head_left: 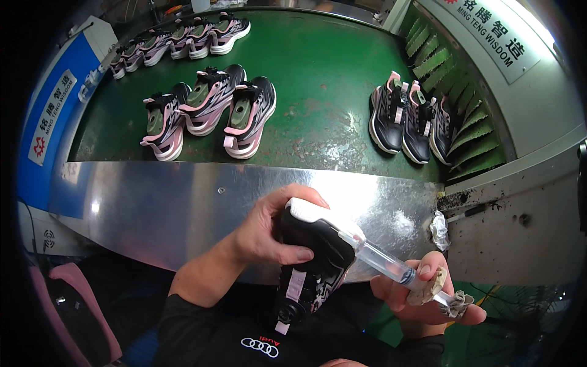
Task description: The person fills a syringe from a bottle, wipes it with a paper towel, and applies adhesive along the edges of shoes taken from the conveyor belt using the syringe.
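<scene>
The left hand (269, 229) is closed around a black sneaker (312, 257) with a white sole and pink strap, held in the air in front of the person's body, toe end up and sole toward the steel ledge. The thumb lies across the upper and the fingers curl over the sole edge. The right hand (428, 293) grips a clear syringe (385, 263) by its barrel and plunger end, which is crusted with dried residue; its tip meets the sole edge of the sneaker.

Handling judgement: the sneaker is likely light, with a soft, yielding upper and a firmer sole. Take hold at the sole and midfoot, not the strap. The syringe is stiff, slim and probably sticky; hold it at the barrel.

Beyond lies a steel ledge (183, 202), then a green conveyor belt (324, 79) carrying three black sneakers (413, 119) and several pink-and-grey sneakers (211, 110).
</scene>
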### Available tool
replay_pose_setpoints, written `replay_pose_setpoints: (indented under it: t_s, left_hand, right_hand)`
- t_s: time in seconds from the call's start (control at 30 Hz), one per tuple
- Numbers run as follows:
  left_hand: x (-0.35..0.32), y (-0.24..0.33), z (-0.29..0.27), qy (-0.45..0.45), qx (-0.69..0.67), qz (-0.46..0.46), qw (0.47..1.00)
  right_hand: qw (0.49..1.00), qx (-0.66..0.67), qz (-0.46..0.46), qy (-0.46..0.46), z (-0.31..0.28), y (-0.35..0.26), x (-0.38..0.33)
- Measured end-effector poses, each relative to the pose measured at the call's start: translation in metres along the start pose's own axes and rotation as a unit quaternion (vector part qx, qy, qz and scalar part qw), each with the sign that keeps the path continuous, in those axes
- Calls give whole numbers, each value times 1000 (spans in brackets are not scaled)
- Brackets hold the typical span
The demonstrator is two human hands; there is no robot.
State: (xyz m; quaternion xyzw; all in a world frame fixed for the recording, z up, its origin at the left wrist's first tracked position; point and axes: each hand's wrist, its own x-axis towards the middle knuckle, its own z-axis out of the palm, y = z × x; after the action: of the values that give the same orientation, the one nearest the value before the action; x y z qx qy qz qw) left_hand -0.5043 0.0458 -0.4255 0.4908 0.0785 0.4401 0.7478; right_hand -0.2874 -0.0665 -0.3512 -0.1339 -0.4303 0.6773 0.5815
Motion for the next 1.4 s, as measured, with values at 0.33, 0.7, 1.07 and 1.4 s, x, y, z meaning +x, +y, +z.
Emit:
replay_pose_setpoints:
  t_s: [0.33,0.7,1.07,1.4]
  left_hand:
    - [1,5,2,-45,13,16,999]
    - [-1,7,2,25,14,-21,999]
    - [2,7,-8,61,-12,-29,998]
    - [1,3,-19,138,-53,-75,986]
  right_hand:
    - [999,28,14,9,-1,2,0]
    - [999,35,-31,-1,-3,8,-1]
    - [999,18,-39,-6,-22,16,-20]
    - [999,-4,-41,10,-30,33,-35]
